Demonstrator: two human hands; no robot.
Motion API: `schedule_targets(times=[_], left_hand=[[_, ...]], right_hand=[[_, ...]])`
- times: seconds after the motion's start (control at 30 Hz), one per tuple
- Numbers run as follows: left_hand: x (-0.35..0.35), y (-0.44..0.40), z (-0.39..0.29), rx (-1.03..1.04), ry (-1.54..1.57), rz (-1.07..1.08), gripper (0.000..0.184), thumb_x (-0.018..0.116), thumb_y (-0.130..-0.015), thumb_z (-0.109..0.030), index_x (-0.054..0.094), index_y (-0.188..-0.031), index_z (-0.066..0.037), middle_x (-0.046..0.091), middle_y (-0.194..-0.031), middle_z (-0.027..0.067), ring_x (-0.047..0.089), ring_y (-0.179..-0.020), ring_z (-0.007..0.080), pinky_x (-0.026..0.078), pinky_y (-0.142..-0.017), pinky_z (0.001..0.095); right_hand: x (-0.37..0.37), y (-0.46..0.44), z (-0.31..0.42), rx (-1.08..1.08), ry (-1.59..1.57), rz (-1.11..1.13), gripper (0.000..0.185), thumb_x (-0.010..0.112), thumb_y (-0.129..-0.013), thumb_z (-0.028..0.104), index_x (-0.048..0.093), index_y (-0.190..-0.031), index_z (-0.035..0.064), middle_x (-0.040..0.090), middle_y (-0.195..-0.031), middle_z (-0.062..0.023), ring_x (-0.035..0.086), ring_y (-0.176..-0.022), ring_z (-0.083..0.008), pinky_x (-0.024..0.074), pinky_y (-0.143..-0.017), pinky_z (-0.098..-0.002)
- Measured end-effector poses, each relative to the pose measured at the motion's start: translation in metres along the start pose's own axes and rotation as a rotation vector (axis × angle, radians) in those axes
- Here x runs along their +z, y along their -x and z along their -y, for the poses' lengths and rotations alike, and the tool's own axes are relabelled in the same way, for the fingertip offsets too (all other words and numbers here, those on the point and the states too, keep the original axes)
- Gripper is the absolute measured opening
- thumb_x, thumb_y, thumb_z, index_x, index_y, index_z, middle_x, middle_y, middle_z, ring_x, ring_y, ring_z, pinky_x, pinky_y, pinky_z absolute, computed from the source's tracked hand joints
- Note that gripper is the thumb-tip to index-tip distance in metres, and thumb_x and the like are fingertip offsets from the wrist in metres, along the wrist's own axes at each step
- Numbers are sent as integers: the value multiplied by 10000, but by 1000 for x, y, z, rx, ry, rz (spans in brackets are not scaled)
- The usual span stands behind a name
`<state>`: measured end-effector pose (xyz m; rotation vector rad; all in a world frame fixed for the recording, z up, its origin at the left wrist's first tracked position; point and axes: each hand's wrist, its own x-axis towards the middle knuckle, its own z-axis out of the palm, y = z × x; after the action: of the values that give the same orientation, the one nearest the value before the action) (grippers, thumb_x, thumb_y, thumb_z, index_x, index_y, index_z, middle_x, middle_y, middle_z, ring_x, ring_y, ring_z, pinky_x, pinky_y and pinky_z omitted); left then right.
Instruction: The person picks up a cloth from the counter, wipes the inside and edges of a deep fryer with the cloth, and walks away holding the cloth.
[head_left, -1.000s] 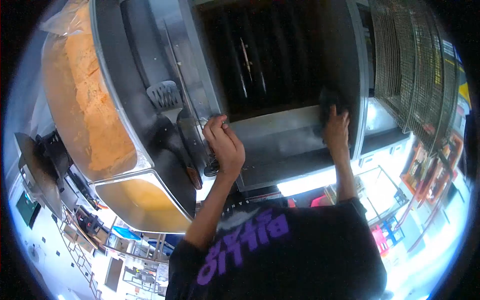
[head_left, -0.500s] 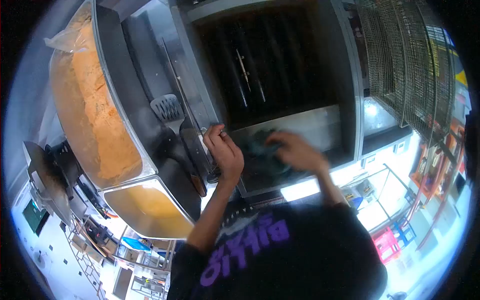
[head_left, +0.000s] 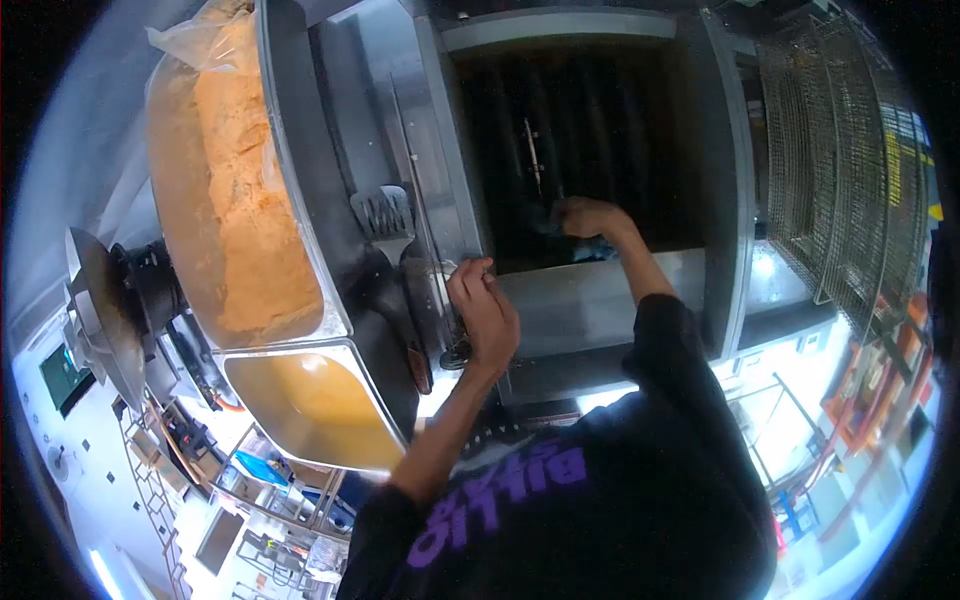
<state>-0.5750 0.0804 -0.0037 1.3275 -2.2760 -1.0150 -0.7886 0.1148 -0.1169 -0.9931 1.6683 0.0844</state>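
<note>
My right hand (head_left: pixel 598 220) reaches into the dark vat of a deep fryer (head_left: pixel 590 130), its fingers closed on a dark blue-green cloth (head_left: pixel 595 252). The cloth lies against the inside of the vat near the sloping metal ledge (head_left: pixel 610 300), and part of it is hidden under the hand. My left hand (head_left: pixel 485 310) rests at the fryer's left rim with its fingers curled over the edge. Just left of it lie a slotted spatula (head_left: pixel 385 220) and a long thin metal rod (head_left: pixel 412 160). A thin metal probe (head_left: pixel 533 150) shows inside the vat.
At left stands a tub of orange breading powder (head_left: pixel 240 200) with a plastic bag, beside a tub of yellow liquid (head_left: pixel 305 405). Wire fry baskets (head_left: pixel 835 160) hang at right. A wooden-handled tool (head_left: pixel 417 370) lies near my left wrist.
My right hand has moved with the cloth from the front ledge, farther into the vat. My left hand stays at the rim. The whole view has shifted somewhat.
</note>
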Motion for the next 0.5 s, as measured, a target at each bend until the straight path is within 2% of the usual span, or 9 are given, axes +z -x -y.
schedule_targets(times=[0.03,0.07,0.13,0.2,0.27,0.4,0.47,0.5], left_hand=[[2,1,2,6,-2,-15,187,380,-860,57,426,-1040,33,396,-1036,161,422,-974,288,350,-861,359],[3,1,3,12,-3,-27,185,383,-865,49,425,-1044,36,396,-1032,159,418,-978,289,350,-861,362],[0,0,2,11,-27,-13,185,382,-866,43,424,-1046,37,395,-1026,158,413,-977,286,349,-861,365],[1,1,2,8,-38,7,185,381,-868,37,422,-1048,39,393,-1020,156,408,-976,284,349,-861,367],[4,2,5,19,40,-37,181,381,-865,34,429,-1039,35,397,-1016,155,401,-971,282,345,-856,368],[3,2,6,45,14,-28,185,388,-858,42,430,-1037,30,402,-1014,169,405,-951,284,347,-840,363],[4,3,9,22,-52,-13,186,388,-858,38,428,-1039,29,411,-1004,176,409,-937,285,344,-839,369],[4,5,9,35,-65,-14,186,388,-858,38,428,-1039,29,411,-1004,176,409,-937,285,344,-839,369]], right_hand=[[-20,20,30,14,-135,-2,418,485,-743,145,534,-1147,47,544,-1155,-194,512,-1084,-335,397,-924,-384],[-33,26,36,5,-136,-5,418,485,-743,145,534,-1147,47,544,-1155,-194,512,-1084,-335,397,-924,-384],[-50,33,37,-45,-184,-324,453,495,-722,130,506,-1166,40,547,-1140,-207,504,-1091,-348,398,-933,-387],[-80,28,25,54,-231,-606,458,473,-738,104,504,-1192,47,555,-1134,-209,526,-1061,-358,414,-914,-430],[-111,17,18,40,-299,-820,492,484,-743,120,464,-1222,12,536,-1139,-247,511,-1080,-367,402,-925,-443],[-122,-59,-9,-91,-298,-884,513,500,-748,136,436,-1237,-8,517,-1166,-253,501,-1095,-364,401,-927,-439],[-104,-117,-27,47,-300,-761,547,500,-777,157,381,-1296,35,467,-1213,-275,444,-1128,-414,378,-950,-435],[-100,-143,-40,77,-235,-710,600,501,-789,191,323,-1337,24,416,-1269,-278,424,-1161,-401,359,-967,-421]])
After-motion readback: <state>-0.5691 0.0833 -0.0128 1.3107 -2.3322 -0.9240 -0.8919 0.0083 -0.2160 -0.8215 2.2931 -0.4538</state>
